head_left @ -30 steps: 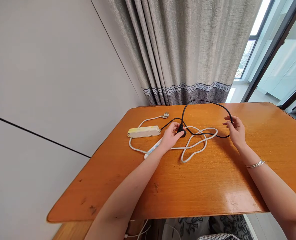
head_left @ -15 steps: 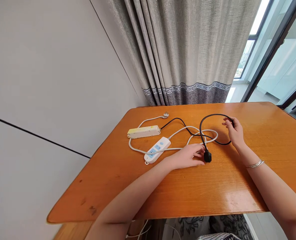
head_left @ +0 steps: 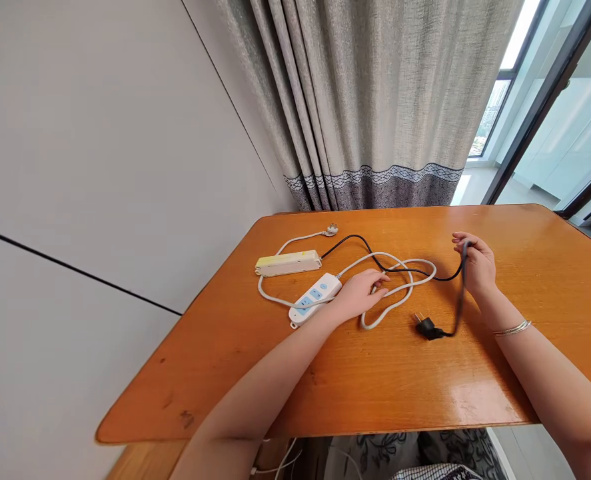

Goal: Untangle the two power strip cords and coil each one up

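Observation:
My right hand [head_left: 478, 267] is raised over the right part of the table, closed around a black power cable [head_left: 461, 293]. The cable's two-pin plug [head_left: 429, 329] hangs below it, pins pointing left. My left hand [head_left: 360, 293] is over the white cord [head_left: 398, 305], thumb and fingers apart; whether it touches the cord is unclear. Beside that hand lies a white power strip [head_left: 315, 299] with blue socket panels, partly covered by the wrist. Behind it sits a long cream and yellow power strip [head_left: 289, 263], from whose right end the black cable runs.
A white plug [head_left: 331, 230] lies near the back of the wooden table [head_left: 540, 267]. White and black cords cross in loops at the middle. A wall panel [head_left: 100, 167] borders the left side, and a grey curtain [head_left: 390, 100] hangs behind.
My right hand has drawn the black cable rightward, and its plug has swung right and down, away from my left hand. My left hand has shifted left and back, exposing a loop of white cord.

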`<state>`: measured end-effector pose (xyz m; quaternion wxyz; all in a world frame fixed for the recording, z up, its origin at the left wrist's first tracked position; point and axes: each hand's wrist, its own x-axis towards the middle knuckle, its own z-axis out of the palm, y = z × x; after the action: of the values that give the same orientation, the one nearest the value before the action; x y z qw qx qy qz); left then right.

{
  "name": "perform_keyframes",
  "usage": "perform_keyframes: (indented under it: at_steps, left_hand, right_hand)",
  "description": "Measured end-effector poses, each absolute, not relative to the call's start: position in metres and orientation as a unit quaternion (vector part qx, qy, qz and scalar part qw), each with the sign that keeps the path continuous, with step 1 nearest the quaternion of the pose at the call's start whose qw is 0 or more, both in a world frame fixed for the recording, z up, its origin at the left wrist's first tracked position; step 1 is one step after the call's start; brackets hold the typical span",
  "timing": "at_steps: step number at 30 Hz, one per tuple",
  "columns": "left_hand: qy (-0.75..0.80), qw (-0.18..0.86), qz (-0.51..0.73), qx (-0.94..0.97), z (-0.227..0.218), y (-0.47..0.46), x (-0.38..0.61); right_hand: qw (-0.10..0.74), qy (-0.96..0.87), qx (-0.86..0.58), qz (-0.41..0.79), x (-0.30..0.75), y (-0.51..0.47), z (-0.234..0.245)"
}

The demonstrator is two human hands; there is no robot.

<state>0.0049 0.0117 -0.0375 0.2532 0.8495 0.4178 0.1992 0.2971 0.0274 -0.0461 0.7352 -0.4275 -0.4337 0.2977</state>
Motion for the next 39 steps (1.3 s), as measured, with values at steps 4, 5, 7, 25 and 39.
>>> perform_keyframes:
  at_steps: [4, 5, 7, 25, 39]
  left_hand:
    - [0.419, 0.243, 0.135, 0.864, -0.037, 0.009, 0.006]
    - [0.417, 0.235, 0.121, 0.87, -0.036, 0.008, 0.006]
    - [0.416, 0.219, 0.109, 0.876, -0.035, 0.006, 0.008]
    - [0.342, 0.534, 0.401, 0.662, 0.013, -0.021, 0.01]
    - [0.538, 0.392, 0.395, 0.633, -0.009, 0.035, -0.016]
  right_hand:
    - [0.759, -0.439, -0.387, 0.286, 0.3, 0.029, -0.048]
    - [0.756, -0.442, -0.393, 0.28, 0.301, 0.029, -0.047]
    - [0.74, -0.455, -0.421, 0.26, 0.301, 0.028, -0.046]
    - [0.635, -0.529, -0.527, 0.197, 0.299, 0.014, -0.043]
    - [0.602, -0.565, -0.516, 0.229, 0.292, 0.01, -0.04]
